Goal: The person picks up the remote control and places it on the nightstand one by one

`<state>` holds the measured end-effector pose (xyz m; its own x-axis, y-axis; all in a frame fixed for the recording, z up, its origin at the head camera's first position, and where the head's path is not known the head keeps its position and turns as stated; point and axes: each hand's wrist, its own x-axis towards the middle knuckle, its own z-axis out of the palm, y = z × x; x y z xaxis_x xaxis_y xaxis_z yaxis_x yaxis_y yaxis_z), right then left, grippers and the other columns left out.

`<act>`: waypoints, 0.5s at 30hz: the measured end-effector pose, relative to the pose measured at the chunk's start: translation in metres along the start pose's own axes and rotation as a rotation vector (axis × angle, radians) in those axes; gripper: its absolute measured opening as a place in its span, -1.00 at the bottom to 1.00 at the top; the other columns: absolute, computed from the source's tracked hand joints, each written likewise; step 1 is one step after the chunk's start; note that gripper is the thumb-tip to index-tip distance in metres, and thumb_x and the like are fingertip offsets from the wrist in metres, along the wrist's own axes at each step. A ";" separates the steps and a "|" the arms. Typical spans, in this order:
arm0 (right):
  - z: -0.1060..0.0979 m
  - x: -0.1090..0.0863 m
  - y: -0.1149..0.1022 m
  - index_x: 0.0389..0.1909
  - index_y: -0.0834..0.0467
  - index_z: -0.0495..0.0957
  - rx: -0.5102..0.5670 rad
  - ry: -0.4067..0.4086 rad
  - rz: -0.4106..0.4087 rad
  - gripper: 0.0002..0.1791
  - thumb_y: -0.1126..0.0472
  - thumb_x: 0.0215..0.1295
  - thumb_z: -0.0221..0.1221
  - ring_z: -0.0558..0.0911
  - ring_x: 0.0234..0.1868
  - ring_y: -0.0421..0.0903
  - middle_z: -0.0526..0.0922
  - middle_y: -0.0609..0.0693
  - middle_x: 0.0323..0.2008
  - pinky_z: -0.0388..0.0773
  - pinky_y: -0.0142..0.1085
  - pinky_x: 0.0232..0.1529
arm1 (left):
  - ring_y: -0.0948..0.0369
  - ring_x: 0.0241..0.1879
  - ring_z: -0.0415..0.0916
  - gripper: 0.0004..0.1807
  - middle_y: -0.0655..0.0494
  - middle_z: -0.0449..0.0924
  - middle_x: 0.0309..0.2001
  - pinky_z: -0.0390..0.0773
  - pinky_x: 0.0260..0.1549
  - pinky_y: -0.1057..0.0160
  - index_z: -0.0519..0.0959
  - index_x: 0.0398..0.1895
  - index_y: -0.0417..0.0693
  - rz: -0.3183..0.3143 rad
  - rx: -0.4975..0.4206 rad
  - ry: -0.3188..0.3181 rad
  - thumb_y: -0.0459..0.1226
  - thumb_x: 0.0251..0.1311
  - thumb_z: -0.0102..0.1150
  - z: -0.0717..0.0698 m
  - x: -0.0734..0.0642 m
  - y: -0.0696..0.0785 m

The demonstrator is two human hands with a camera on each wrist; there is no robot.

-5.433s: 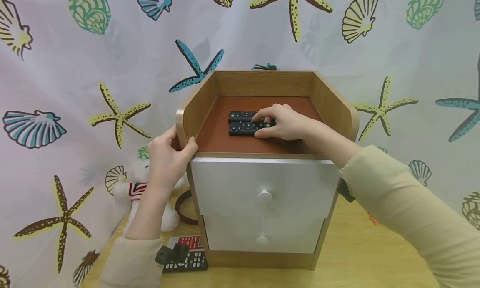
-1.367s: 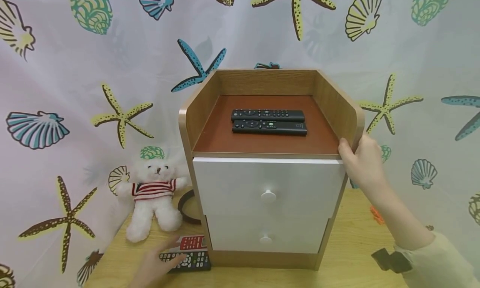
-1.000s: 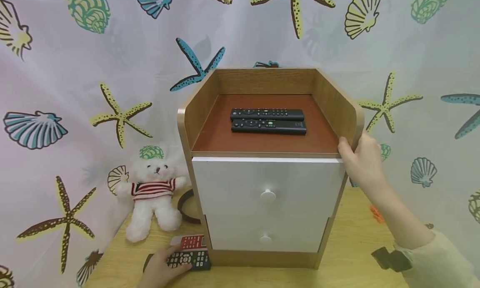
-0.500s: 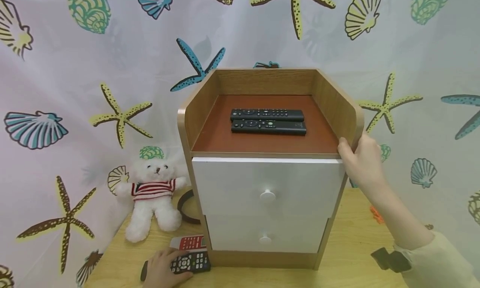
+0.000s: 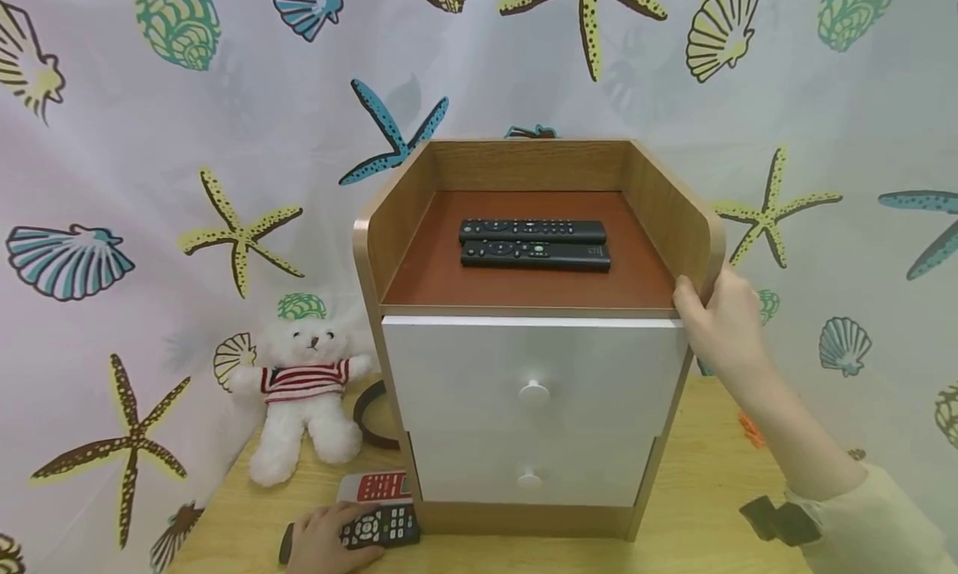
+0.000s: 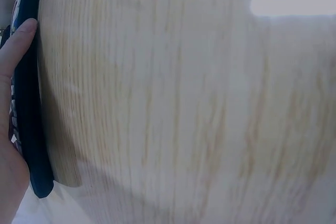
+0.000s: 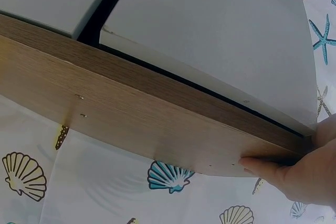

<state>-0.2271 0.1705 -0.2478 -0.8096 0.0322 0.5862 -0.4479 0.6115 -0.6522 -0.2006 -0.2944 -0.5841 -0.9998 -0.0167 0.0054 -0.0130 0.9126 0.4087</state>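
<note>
- Your left hand [image 5: 325,541] was up at the left corner of the cabinet [image 5: 524,519] a few seconds ago. Now it is down low, on the left part of the long black remote [image 5: 380,526].
- Your right hand [image 5: 724,320] has moved too. It was at the near remote [image 5: 535,255] up top, and now it holds the cabinet's right edge.
- So the work seems to be at the long black remote now, while your right hand looks to be keeping the cabinet steady.
- Your left fingers are clamped on that remote, with the thumb along its near side. Your right fingers are clamped on the cabinet's side wall, thumb in front and the rest round the outside.
- The long black remote is down at the worktop [image 5: 711,474], just left of the cabinet's foot. A red keypad thing [image 5: 384,486], maybe a calculator, is just far of it.
- The cabinet's top tray [image 5: 524,291] has walls left, right and far. In it lie the near remote and the far remote [image 5: 569,230], side by side.
- You can't see inside the top drawer [image 5: 479,366] or the bottom drawer [image 5: 479,474].
</note>
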 end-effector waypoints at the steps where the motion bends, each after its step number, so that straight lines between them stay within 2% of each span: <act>1: 0.000 0.000 0.000 0.06 0.45 0.39 -0.004 -0.002 0.007 -0.62 0.29 0.32 -0.09 0.59 -0.10 0.22 0.55 0.40 -0.02 0.55 -0.01 -0.18 | 0.06 -0.04 0.46 -0.26 0.26 0.58 -0.06 0.24 0.01 -0.24 0.57 0.01 0.35 0.001 0.001 -0.004 0.29 -0.40 0.39 0.000 0.000 -0.001; 5: 0.000 -0.002 0.000 0.04 0.44 0.40 -0.016 0.008 0.017 -0.63 0.28 0.32 -0.08 0.58 -0.17 0.16 0.57 0.39 -0.05 0.49 -0.36 -0.30 | 0.06 -0.03 0.47 -0.29 0.28 0.59 -0.06 0.25 0.01 -0.25 0.58 0.00 0.35 0.009 -0.012 -0.021 0.26 -0.38 0.41 -0.003 0.000 -0.001; 7: 0.000 -0.002 0.000 0.04 0.44 0.40 -0.015 0.019 0.008 -0.63 0.29 0.31 -0.07 0.58 -0.17 0.16 0.57 0.39 -0.05 0.48 -0.38 -0.31 | 0.07 -0.03 0.46 -0.29 0.28 0.59 -0.06 0.25 0.00 -0.26 0.59 0.00 0.34 0.017 -0.016 -0.027 0.26 -0.37 0.40 -0.004 0.000 -0.001; 9: 0.000 -0.001 0.000 0.04 0.45 0.40 -0.008 0.025 -0.001 -0.63 0.30 0.31 -0.07 0.59 -0.15 0.18 0.56 0.40 -0.04 0.53 -0.27 -0.27 | 0.06 -0.03 0.46 -0.30 0.27 0.59 -0.06 0.26 -0.01 -0.27 0.60 0.00 0.32 0.027 -0.014 -0.034 0.25 -0.36 0.40 -0.005 -0.001 0.000; 12: 0.001 -0.001 -0.001 0.06 0.46 0.39 -0.001 0.025 -0.005 -0.62 0.31 0.31 -0.08 0.58 -0.11 0.22 0.55 0.41 -0.02 0.53 0.01 -0.19 | 0.04 -0.02 0.46 -0.30 0.23 0.59 -0.04 0.28 -0.02 -0.28 0.60 0.00 0.30 0.043 -0.004 -0.046 0.26 -0.35 0.39 -0.005 -0.002 0.000; 15: 0.001 -0.001 -0.001 0.06 0.46 0.38 0.004 0.017 0.000 -0.61 0.31 0.31 -0.08 0.58 -0.09 0.24 0.54 0.42 -0.01 0.52 0.07 -0.16 | 0.01 -0.02 0.47 -0.29 0.18 0.59 -0.02 0.30 -0.03 -0.29 0.60 0.01 0.29 0.071 -0.004 -0.049 0.27 -0.35 0.38 -0.006 -0.003 -0.001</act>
<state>-0.2261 0.1692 -0.2480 -0.8031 0.0455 0.5940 -0.4494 0.6084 -0.6541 -0.1977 -0.2973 -0.5794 -0.9976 0.0678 -0.0101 0.0577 0.9092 0.4123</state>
